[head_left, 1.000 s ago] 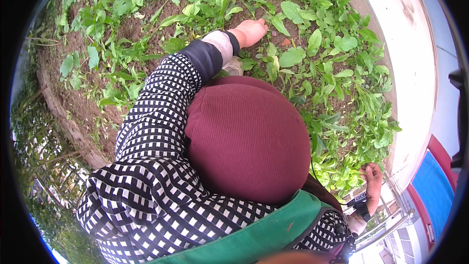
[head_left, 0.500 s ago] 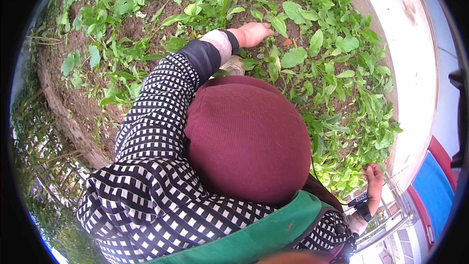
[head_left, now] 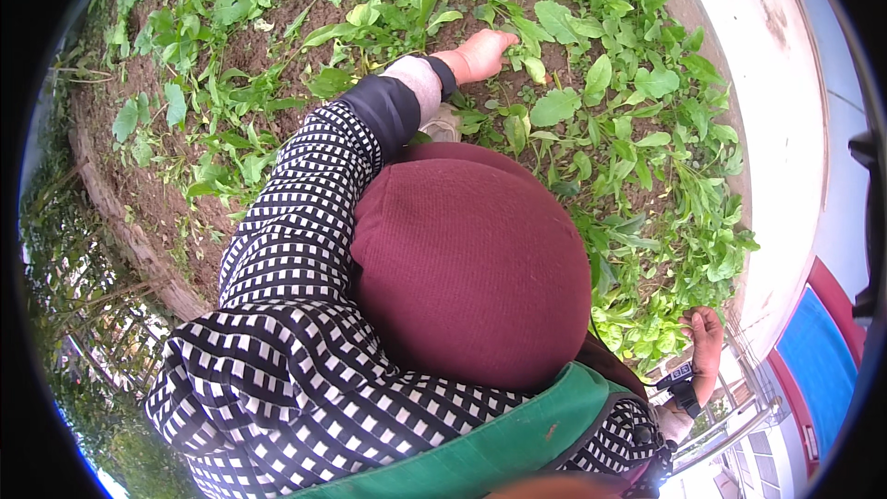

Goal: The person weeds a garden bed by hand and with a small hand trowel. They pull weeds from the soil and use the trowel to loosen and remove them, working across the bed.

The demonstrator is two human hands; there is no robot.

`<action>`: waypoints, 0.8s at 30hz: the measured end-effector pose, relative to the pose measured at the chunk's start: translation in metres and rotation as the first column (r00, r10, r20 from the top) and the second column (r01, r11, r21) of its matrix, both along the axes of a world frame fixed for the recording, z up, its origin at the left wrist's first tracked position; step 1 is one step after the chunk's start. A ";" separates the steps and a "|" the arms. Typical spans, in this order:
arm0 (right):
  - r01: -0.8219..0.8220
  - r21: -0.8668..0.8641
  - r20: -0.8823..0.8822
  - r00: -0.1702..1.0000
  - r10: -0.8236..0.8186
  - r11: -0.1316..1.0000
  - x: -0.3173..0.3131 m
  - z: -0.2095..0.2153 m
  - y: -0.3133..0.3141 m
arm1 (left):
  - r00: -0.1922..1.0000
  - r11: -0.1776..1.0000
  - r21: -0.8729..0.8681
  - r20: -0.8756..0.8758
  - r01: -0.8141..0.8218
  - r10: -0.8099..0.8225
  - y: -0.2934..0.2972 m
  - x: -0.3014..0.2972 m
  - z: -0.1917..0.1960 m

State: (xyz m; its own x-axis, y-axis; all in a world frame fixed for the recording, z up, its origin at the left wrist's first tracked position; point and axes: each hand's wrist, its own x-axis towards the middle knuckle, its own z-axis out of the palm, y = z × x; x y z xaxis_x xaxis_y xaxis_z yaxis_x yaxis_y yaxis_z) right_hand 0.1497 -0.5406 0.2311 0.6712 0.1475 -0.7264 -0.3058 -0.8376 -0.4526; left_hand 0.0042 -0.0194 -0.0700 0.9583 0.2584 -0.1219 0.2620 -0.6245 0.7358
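Note:
My left hand [head_left: 480, 55] reaches forward into a bed of low leafy green plants [head_left: 591, 102] growing in brown soil [head_left: 268, 42]. Its fingers are curled together down among the leaves; I cannot see whether they grip a stem. That arm wears a black-and-white checked sleeve [head_left: 296, 231] with a grey cuff and a dark wristband. My right hand [head_left: 707, 342] is low at the right, closed on a bunch of picked green leaves [head_left: 637, 323], with a dark watch [head_left: 679, 379] on its wrist. A maroon cap [head_left: 471, 268] fills the middle and hides the ground below it.
A pale concrete wall or kerb [head_left: 785, 129] borders the bed on the right. A raised earth edge [head_left: 129, 231] with dry stalks runs along the left. A green strap [head_left: 480, 448] crosses my shoulder. Blue and red panels [head_left: 822, 351] show at the far right.
My left hand has shifted slightly to the right among the plants. My right hand stays in place with its leaves.

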 end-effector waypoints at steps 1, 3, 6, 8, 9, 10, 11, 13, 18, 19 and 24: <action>-0.001 0.036 -0.014 1.000 0.002 0.999 0.000 0.000 0.000 | 0.998 0.998 -0.041 -0.017 -0.057 0.057 0.003 0.001 0.003; -0.011 -0.015 -0.001 1.000 0.011 1.000 0.000 0.001 0.000 | 0.999 0.989 -0.142 -0.001 -0.045 0.045 0.005 0.001 0.009; -0.021 -0.019 -0.009 1.000 0.021 1.000 0.000 0.001 0.001 | 0.987 0.986 -0.049 0.025 0.157 -0.156 -0.012 0.012 0.015; -0.016 -0.015 0.000 1.000 0.016 1.000 -0.001 0.000 0.004 | 0.927 0.924 0.086 -0.093 0.372 -0.365 -0.027 0.020 0.015; -0.008 -0.020 0.007 1.000 0.008 1.000 -0.001 0.000 0.005 | 0.880 0.872 0.124 -0.118 0.473 -0.460 -0.034 0.025 0.014; -0.004 0.009 -0.004 1.000 0.004 1.000 -0.002 0.000 0.006 | 0.852 0.834 0.173 -0.131 0.523 -0.507 -0.041 0.026 0.013; -0.010 -0.024 0.008 1.000 0.010 1.000 -0.002 0.000 0.008 | 0.822 0.791 0.222 -0.140 0.570 -0.552 -0.045 0.027 0.011; -0.028 -0.028 -0.002 1.000 0.028 0.999 -0.002 0.001 0.010 | 0.803 0.763 0.253 -0.182 0.595 -0.567 -0.052 0.029 0.009; -0.017 -0.004 -0.008 1.000 0.017 1.000 -0.001 0.002 0.012 | 0.733 0.655 0.344 -0.183 0.672 -0.655 -0.058 0.029 0.001; -0.013 -0.034 0.002 1.000 0.013 0.999 -0.002 0.002 0.013 | 0.742 0.669 0.342 -0.160 0.660 -0.651 -0.058 0.028 0.001; -0.039 -0.011 0.027 0.999 0.039 0.999 -0.006 0.005 0.012 | 0.956 0.958 0.058 0.075 0.281 -0.285 -0.046 0.028 0.016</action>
State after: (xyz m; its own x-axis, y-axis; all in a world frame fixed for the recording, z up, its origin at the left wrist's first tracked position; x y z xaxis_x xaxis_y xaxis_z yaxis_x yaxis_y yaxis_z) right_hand 0.1440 -0.5290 0.2360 0.6849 0.1662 -0.7094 -0.2606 -0.8534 -0.4515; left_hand 0.0320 -0.0659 -0.0536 0.9992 -0.0211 -0.0346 0.0100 -0.6980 0.7161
